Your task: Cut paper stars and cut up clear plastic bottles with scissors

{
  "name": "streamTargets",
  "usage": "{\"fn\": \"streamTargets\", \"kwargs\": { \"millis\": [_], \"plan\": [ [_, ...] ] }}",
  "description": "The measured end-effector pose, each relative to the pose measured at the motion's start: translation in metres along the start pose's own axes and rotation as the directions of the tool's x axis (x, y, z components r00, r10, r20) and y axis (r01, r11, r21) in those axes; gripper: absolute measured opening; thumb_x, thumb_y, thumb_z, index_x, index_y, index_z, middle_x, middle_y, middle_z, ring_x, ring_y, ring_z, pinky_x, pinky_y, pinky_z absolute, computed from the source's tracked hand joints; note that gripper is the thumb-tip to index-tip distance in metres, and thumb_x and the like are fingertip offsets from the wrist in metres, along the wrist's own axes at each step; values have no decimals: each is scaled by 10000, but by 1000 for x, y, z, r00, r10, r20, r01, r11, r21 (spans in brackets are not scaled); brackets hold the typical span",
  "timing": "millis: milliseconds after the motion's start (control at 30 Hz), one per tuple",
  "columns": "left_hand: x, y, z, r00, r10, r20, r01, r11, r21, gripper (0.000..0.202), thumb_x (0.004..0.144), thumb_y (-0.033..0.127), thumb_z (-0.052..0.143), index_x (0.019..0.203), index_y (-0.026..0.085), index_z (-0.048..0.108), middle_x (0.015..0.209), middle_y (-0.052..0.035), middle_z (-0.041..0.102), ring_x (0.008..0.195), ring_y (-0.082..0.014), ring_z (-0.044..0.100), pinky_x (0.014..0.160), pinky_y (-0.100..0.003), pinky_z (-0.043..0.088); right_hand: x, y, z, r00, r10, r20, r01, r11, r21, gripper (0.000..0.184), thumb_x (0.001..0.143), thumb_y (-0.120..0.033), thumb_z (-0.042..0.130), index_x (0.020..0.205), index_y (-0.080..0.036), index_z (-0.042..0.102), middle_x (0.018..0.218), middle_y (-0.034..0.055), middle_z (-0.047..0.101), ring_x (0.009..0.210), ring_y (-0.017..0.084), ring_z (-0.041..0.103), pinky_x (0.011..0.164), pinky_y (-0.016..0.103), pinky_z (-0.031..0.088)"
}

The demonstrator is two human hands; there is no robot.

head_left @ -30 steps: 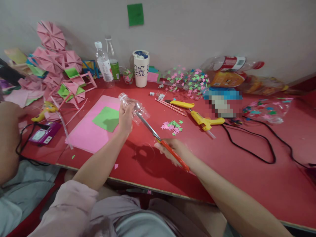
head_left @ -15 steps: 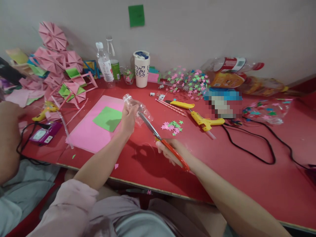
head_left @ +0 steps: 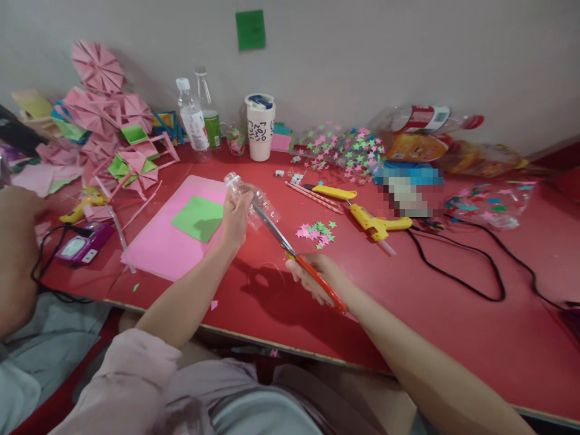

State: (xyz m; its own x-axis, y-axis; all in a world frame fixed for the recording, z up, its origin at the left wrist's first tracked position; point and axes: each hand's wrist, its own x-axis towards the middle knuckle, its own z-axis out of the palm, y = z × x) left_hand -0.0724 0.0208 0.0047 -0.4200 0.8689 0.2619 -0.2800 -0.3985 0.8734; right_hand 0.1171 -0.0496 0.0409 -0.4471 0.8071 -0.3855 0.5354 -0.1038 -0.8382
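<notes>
My left hand (head_left: 237, 219) is closed around a clear plastic bottle piece (head_left: 265, 205), its neck pointing up and left. My right hand (head_left: 315, 275) grips red-handled scissors (head_left: 321, 283), whose blades reach up to the plastic beside my left fingers. Whether the blades have plastic between them I cannot make out. Below the hands a thin clear plastic ring or strip shows faintly on the red table. Just right of the bottle piece lies a small pile of pink and green paper stars (head_left: 317, 232).
A yellow glue gun (head_left: 378, 223) with a black cord and a yellow cutter (head_left: 335, 192) lie to the right. Pink paper (head_left: 149, 241) with a green sheet (head_left: 198, 219) lies left. Bottles and a white cup (head_left: 260, 130) stand behind. Another person's arm (head_left: 18, 260) is at far left.
Both hands hold nearly the same place. The bottle piece has shifted very slightly left at its far end, with the scissors still against it.
</notes>
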Motion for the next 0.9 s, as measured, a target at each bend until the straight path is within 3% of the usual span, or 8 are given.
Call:
{"fn": "streamTargets", "kwargs": {
  "millis": [167,467,667,900],
  "plan": [
    [-4,-1,3,998,5,57,-5,1000,10,113,737,244,616,826,218,552,740,7,620,679,-120,599,704,-282,494,-2,-3,-2,1000,-14,-2,14,1000,-8,482,775,-652,495,620,-198,444,423,-79,354,328,66,381,371,209,315],
    [-2,-7,-2,1000,-4,29,3,1000,16,115,755,245,644,845,224,575,776,1,633,807,-148,642,776,-305,523,4,4,1,999,-6,-42,4,999,-54,435,783,-555,557,575,-203,408,429,-82,331,330,54,342,346,206,287],
    [3,-12,-6,993,81,86,-87,994,72,136,772,283,635,869,214,568,772,13,628,770,-130,643,759,-292,527,4,4,-1,999,0,-33,-1,999,-45,432,777,-542,570,567,-203,405,421,-83,331,315,54,341,332,206,281],
    [2,-17,-9,973,159,168,-188,967,174,152,801,333,613,892,218,575,846,-12,638,830,-151,644,784,-326,530,-1,0,-3,999,-39,10,38,998,58,462,782,-631,497,627,-197,467,399,-83,361,315,68,392,360,199,333]
  ]
}}
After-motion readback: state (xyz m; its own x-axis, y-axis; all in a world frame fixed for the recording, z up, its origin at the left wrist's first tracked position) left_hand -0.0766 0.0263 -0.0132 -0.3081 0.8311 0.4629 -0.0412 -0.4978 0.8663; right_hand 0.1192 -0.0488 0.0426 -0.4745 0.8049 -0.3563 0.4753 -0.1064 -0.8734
